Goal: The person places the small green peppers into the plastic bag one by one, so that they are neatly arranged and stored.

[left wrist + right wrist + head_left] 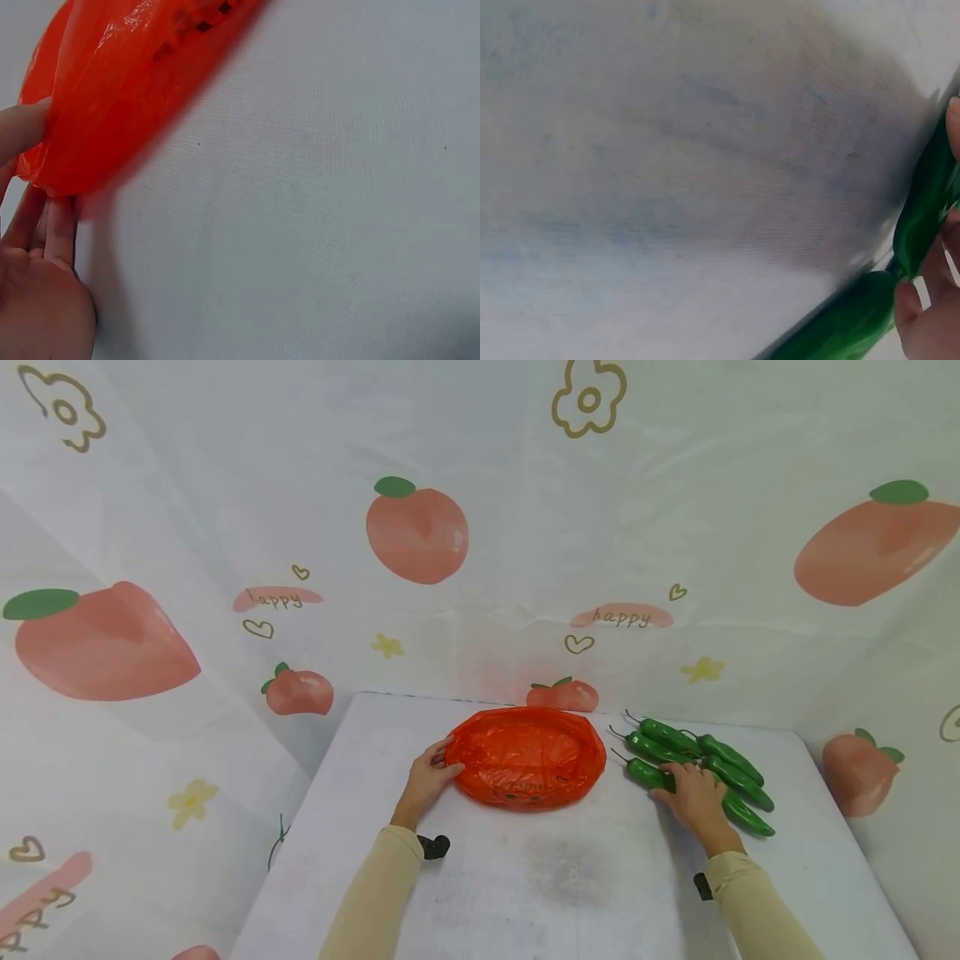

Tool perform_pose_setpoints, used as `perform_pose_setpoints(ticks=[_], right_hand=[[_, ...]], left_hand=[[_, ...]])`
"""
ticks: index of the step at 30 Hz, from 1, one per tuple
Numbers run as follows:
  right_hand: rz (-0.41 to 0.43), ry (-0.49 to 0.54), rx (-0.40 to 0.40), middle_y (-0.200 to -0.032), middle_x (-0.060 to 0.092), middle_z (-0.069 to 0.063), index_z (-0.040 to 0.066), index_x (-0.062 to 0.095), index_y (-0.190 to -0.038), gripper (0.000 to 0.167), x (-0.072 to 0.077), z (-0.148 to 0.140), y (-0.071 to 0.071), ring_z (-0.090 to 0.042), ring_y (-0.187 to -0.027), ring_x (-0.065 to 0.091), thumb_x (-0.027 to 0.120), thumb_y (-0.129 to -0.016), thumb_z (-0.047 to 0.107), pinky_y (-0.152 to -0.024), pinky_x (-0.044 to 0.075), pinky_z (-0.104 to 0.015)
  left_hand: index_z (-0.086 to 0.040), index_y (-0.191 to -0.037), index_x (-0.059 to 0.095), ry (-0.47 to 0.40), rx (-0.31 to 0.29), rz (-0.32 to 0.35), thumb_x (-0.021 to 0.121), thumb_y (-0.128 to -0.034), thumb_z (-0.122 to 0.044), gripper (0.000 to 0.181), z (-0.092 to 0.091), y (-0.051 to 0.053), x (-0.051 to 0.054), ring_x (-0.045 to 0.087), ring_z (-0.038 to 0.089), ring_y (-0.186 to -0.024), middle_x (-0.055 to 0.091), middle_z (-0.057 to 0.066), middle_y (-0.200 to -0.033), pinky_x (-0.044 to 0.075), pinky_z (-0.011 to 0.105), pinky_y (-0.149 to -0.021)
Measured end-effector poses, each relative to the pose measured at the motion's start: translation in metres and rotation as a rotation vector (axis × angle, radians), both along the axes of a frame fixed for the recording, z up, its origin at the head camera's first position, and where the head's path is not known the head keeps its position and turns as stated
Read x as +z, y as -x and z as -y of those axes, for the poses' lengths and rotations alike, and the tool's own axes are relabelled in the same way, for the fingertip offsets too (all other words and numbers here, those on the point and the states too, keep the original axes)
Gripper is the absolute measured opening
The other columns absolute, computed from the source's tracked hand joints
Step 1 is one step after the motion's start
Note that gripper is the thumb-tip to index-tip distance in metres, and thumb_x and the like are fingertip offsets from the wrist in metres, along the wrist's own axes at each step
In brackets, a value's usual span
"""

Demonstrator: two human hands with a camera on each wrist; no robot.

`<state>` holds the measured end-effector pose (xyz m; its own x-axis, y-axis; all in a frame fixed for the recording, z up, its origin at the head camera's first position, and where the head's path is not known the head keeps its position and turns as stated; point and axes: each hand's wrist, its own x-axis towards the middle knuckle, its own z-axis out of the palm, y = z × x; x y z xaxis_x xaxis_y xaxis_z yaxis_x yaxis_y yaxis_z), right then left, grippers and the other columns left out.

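Observation:
An open red plastic bag (528, 752) lies at the table's middle; my left hand (426, 781) pinches its left rim between thumb and fingers. In the left wrist view the thumb presses the red plastic (112, 97) from above, with the left hand's (45, 300) fingers beneath. On the right, my right hand (697, 802) grips the nearest green pepper (647, 774) of the left group. In the right wrist view the right hand's (934, 322) fingers lie around that pepper (922, 202), whose end meets another pepper (840, 322).
Several more green peppers (731, 760) lie in two slanting groups behind and beside my right hand. The white table (495, 885) stands against a white curtain (510, 527) printed with peaches. A dark strap piece (433, 847) shows by my left wrist.

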<state>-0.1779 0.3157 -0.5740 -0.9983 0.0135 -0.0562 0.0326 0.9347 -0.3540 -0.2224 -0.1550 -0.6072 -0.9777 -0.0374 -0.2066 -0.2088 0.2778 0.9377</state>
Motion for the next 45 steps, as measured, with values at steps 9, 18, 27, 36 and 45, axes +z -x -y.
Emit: perform_pose_setpoints(ticks=[9,18,27,36,45], right_hand=[[-0.011,0.090,0.028,-0.135,0.048,-0.039,-0.008,0.054,-0.137,0.063,-0.001,-0.003,-0.004,-0.061,-0.123,0.044,0.076,-0.090,0.029,-0.106,0.037,-0.074],[-0.123,0.111,0.045,-0.123,0.054,-0.035,-0.009,0.058,-0.132,0.058,0.010,-0.003,-0.008,-0.055,-0.111,0.050,0.078,-0.089,0.024,-0.092,0.046,-0.067],[-0.208,0.145,0.090,-0.123,0.054,-0.033,-0.009,0.059,-0.132,0.054,0.028,0.002,-0.001,-0.051,-0.111,0.050,0.077,-0.090,0.020,-0.093,0.045,-0.065],[-0.183,0.123,0.111,-0.125,0.055,-0.031,-0.006,0.057,-0.135,0.057,0.047,0.008,0.006,-0.047,-0.112,0.049,0.077,-0.090,0.023,-0.094,0.046,-0.065],[-0.140,0.173,0.153,-0.124,0.057,-0.027,-0.005,0.058,-0.136,0.058,0.070,0.023,0.016,-0.043,-0.112,0.052,0.078,-0.090,0.023,-0.096,0.051,-0.064]], left_hand=[[-0.025,-0.148,0.054,-0.010,0.019,0.015,0.075,-0.0924,-0.020,0.060,0.000,0.001,0.000,0.054,0.033,-0.138,0.054,0.013,-0.150,0.048,0.048,-0.115],[-0.024,-0.149,0.052,-0.010,0.015,0.018,0.075,-0.0927,-0.020,0.061,-0.001,0.001,0.000,0.054,0.032,-0.139,0.054,0.012,-0.151,0.047,0.047,-0.116],[-0.025,-0.150,0.051,-0.022,0.003,0.011,0.074,-0.0931,-0.022,0.062,0.002,0.002,-0.001,0.052,0.033,-0.141,0.053,0.012,-0.152,0.045,0.048,-0.117],[-0.029,-0.150,0.052,-0.027,0.005,0.028,0.075,-0.0932,-0.023,0.061,0.000,0.001,-0.001,0.050,0.033,-0.143,0.051,0.012,-0.155,0.045,0.048,-0.117],[-0.030,-0.148,0.054,-0.027,0.019,0.028,0.075,-0.0933,-0.027,0.059,0.000,0.000,0.001,0.050,0.033,-0.143,0.051,0.011,-0.155,0.046,0.048,-0.116]])
